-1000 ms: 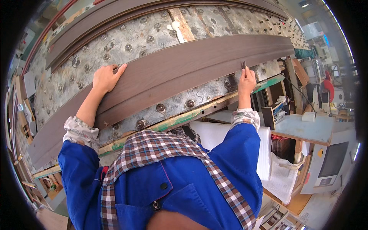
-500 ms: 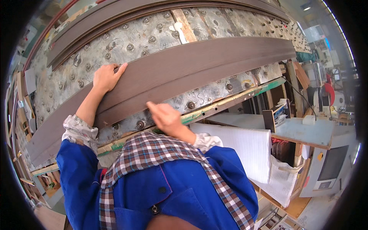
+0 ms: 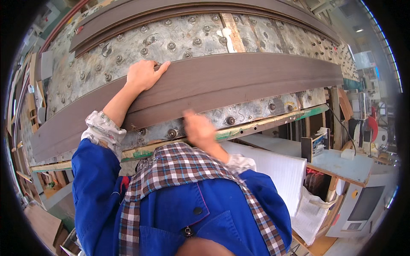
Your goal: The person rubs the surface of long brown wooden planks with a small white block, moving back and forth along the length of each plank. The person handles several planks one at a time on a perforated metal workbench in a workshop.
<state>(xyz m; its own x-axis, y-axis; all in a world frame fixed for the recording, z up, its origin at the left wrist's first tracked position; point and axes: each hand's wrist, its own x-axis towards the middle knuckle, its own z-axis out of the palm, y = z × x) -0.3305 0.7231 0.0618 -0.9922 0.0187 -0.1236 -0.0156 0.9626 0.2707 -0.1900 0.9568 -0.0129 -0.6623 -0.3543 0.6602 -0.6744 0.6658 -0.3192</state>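
A long dark-brown board with a lengthwise ridge (image 3: pixel 239 77) lies across the metal work surface in front of me. My left hand (image 3: pixel 144 77) is at its far edge, the fingers curled over that edge and the thumb stretched along it. At the near edge, below the ridge, my right hand (image 3: pixel 200 129) is closed and blurred by motion. Its leading fingertip is at the board's edge. Whatever those curled fingers hold, if anything, is hidden.
Ball studs (image 3: pixel 171 46) dot the metal surface. More dark-brown boards (image 3: pixel 196 9) lie along its far side. A green-and-yellow rail (image 3: pixel 239 131) forms the near edge. White foam sheeting (image 3: pixel 273 170) and a grey side table (image 3: pixel 341 165) stand to the right.
The whole scene has shifted right and slightly down in the picture. My left hand keeps its hold on the far edge. My right hand is more blurred, still at the near edge.
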